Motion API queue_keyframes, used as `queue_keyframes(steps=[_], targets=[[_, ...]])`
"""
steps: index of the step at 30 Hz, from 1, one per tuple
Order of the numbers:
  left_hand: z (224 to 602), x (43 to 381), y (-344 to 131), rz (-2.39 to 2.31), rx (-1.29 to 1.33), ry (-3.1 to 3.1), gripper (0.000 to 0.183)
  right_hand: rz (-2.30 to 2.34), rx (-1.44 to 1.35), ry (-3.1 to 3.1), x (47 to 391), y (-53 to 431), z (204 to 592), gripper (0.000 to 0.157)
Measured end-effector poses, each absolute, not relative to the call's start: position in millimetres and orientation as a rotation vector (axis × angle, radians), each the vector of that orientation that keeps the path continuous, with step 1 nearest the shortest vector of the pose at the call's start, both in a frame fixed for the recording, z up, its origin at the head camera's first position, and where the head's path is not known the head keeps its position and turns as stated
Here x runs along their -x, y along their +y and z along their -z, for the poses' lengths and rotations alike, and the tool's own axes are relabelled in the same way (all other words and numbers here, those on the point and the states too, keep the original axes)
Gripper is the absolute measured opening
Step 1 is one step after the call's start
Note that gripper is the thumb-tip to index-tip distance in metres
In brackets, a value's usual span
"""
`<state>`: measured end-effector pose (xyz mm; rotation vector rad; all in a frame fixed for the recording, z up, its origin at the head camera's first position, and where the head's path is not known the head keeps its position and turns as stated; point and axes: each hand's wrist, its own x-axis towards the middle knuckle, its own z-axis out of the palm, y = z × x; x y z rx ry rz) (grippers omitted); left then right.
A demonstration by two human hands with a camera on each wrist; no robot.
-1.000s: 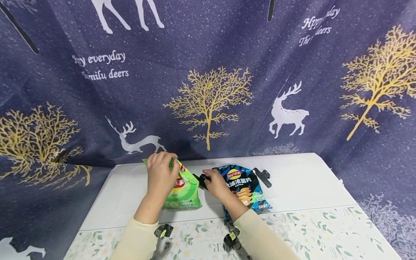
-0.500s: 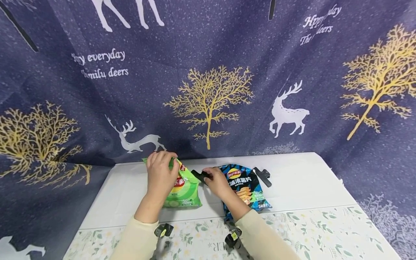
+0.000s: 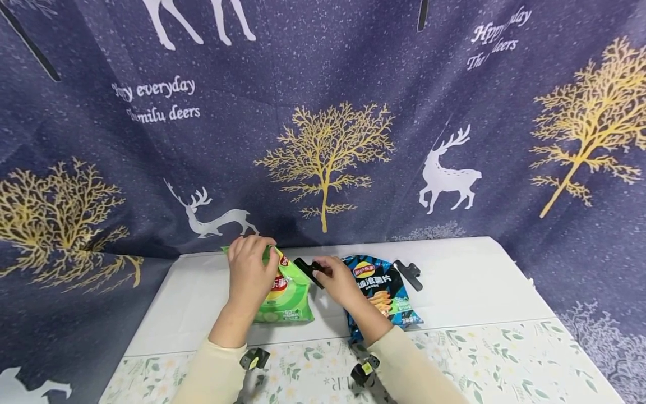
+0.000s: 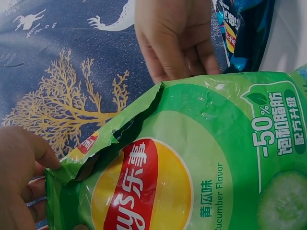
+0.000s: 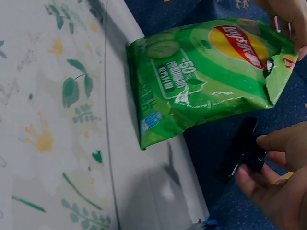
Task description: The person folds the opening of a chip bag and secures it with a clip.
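Observation:
My left hand [image 3: 249, 269] pinches the top left corner of a green cucumber-flavour chip bag [image 4: 192, 158]. The bag's top edge is torn and folds over, as the left wrist view shows. With thumb and fingers, my right hand [image 3: 339, 280] grips a black clip [image 5: 242, 151] by its handle end. The clip's long bar is slanted, just right of the green bag's upper edge. Beneath my right wrist lies a blue and black chip bag [image 3: 373, 280], partly hidden by the forearm.
A second black clip [image 3: 410, 275] lies against the blue bag's right edge. The white table [image 3: 469, 280] carries a floral cloth [image 3: 504, 359] along its front. Behind it hangs a dark blue curtain [image 3: 353, 67] with deer and trees.
My right hand has shifted slightly up with the black clip, which has turned so its bar shows more beside the green bag. My left hand stays on the bag.

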<state>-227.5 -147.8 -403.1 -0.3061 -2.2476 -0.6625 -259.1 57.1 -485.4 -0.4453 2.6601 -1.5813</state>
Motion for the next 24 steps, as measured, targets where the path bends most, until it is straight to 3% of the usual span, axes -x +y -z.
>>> queue_keyframes(steps=[14,24], targets=[[400.2,225.3,-147.5,0.672,0.298,-2.267,0.01,1.632,0.348,2.643,250.2,58.7,463.5,0.038],[401.2,226.6,-147.1,0.676,0.307,-2.242,0.009,1.731,0.432,2.676,245.2,55.4,453.6,0.034]])
